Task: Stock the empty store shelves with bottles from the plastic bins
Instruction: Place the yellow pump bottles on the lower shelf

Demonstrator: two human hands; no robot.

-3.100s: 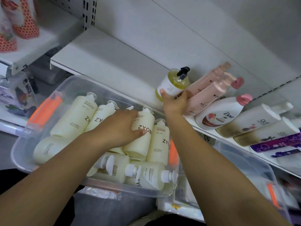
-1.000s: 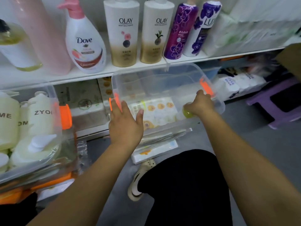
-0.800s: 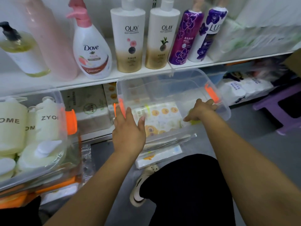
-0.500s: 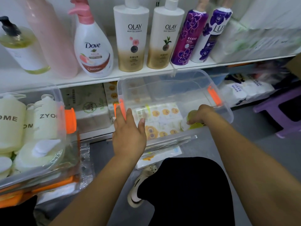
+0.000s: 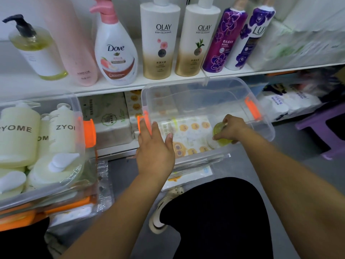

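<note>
One yellow-green bottle (image 5: 220,129) clamped in R hand (image 5: 232,128); L hand (image 5: 155,152) grip apart at clear bin (image 5: 196,101)

Your right hand (image 5: 231,128) grips a small yellow-green bottle (image 5: 218,130) low inside the clear bin (image 5: 196,98), near its right wall. Above that grip, the shelf (image 5: 18,85) holds upright bottles. Far left of it, cream ZYOME bottles (image 5: 18,131) fill a second bin (image 5: 79,139).

The left hand (image 5: 155,156), right hand (image 5: 231,129) and forearms (image 5: 112,212) are bare. Black cloth (image 5: 214,212), probably trousers, covers the knee. A pale shoe (image 5: 160,210) has a rounded toe, small holes on top and a darker sole edge.
</note>
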